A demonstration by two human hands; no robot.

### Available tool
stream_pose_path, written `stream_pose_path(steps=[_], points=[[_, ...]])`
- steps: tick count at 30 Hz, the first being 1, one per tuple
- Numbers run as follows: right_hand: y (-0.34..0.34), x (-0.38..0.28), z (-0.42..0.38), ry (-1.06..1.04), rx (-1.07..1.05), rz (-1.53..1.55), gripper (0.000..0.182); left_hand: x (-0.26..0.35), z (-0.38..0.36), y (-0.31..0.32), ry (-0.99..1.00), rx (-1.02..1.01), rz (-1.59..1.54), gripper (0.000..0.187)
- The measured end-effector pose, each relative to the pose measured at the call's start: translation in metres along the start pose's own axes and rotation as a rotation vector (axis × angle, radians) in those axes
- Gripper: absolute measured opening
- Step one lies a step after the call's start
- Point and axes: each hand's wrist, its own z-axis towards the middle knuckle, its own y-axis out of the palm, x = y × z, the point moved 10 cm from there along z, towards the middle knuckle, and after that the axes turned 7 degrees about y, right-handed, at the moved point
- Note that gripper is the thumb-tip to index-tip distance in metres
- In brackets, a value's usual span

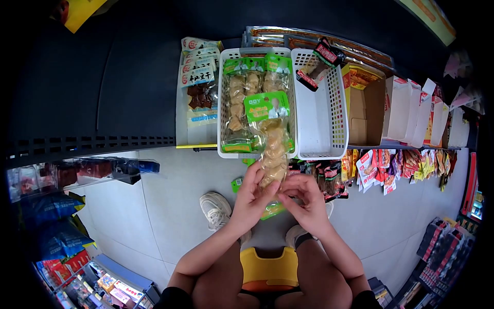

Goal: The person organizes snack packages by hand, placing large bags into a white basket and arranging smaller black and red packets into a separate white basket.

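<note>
Fingers [252, 186] of the left hand [250, 202] grasp a green-topped snack packet [274, 147], mid-frame, not set down, the right hand's [307, 204] curled by its lower end, grip unclear, while similar packets [237, 98] lie in the white basket [221, 118], upper centre.

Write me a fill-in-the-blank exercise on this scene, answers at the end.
The left hand holds a packet whose top label is ____.
The left basket and right basket are both ____.
The stool is mostly ____.

Missing words: green; white; yellow.
</note>
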Motion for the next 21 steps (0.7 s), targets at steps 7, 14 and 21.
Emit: stream_pose_path(steps=[7, 14, 21], points=[[0.015, -0.044, 0.024, -0.126, 0.067, -0.280, 0.071, 0.030, 0.015, -0.011, 0.108, 0.147, 0.187, 0.042], [0.016, -0.068, 0.075, -0.233, 0.120, -0.317, 0.076, 0.066, 0.068, -0.037, 0.393, 0.217, 0.702, 0.040], [0.016, -0.052, 0.123, -0.183, 0.113, -0.348, 0.071, 0.053, 0.103, -0.062, 0.350, 0.258, 0.786, 0.040]])
